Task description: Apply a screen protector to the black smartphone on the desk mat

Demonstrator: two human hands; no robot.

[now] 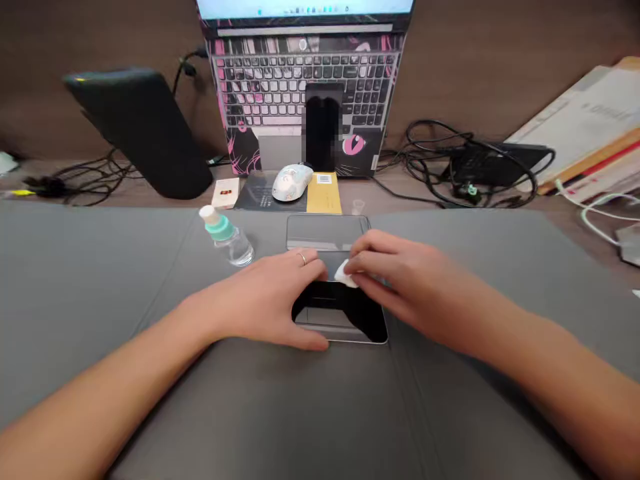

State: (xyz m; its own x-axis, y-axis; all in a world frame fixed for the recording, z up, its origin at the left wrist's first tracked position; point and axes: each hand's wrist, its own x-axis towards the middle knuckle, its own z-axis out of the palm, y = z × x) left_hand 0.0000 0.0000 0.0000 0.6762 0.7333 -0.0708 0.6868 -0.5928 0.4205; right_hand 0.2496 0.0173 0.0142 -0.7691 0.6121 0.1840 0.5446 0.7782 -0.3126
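Note:
A tablet with a glossy black screen lies flat on the grey desk mat. My left hand spans its left end, thumb along the near edge and fingers at the far edge, a ring on one finger. Between the fingertips of my right hand is a folded white wipe, which sits at the tablet's far edge. Just beyond the tablet lies a clear rectangular sheet, partly behind my hands. A small clear bottle with a teal collar and white top stands beyond my left hand.
An open laptop stands at the back, with a phone upright before its keyboard. A patterned mouse rests near a yellow packet. Dark stand at left; tangled cables and books at right. Grey mat covers the desk.

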